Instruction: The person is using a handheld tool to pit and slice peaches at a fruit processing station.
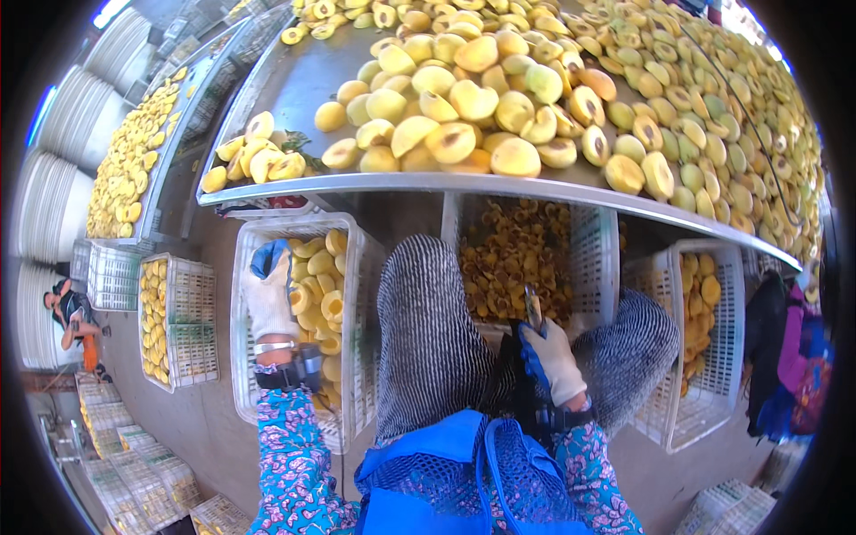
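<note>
Short tool [533,308] in the right hand [553,358], fruit halves [314,285] beside the left hand [270,296].
Grasped, the tool points its long axis away from the body, toward the metal table [294,98]. The halves lie in the white crate [359,312], just right of the left hand, the nearer one; whether its fingers hold anything, I cannot tell.
</note>
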Tool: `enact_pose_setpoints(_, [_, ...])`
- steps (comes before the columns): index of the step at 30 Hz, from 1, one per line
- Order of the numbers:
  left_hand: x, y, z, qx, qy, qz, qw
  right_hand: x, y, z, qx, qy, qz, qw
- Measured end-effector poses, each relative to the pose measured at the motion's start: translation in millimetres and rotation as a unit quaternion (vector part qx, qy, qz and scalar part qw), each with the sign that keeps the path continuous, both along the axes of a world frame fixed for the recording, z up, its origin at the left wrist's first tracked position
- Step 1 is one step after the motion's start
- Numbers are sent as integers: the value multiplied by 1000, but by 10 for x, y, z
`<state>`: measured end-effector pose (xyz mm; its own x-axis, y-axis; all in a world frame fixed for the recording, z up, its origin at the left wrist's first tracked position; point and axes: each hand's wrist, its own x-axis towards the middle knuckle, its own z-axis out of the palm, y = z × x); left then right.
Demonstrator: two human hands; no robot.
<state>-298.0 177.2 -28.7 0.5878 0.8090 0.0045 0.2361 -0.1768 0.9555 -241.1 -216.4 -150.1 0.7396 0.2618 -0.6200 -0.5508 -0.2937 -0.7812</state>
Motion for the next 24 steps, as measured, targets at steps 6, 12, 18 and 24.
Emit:
enact_pose_setpoints(6, [1228, 46, 512, 189, 0, -144, 971, 136, -176, 106, -82, -43, -7, 996])
enact_pose_setpoints(12, [2557, 740, 238, 396, 237, -301, 835, 151, 41, 326, -44, -56, 78, 994])
enact_pose_setpoints(18, [2859, 1085, -177, 416, 331, -252, 809, 30, 51, 86, -97, -33, 46, 994])
enact_pose_setpoints(24, [2864, 1612, -247, 165, 136, -299, 930, -55, 69, 121, -93, -38, -2, 995])
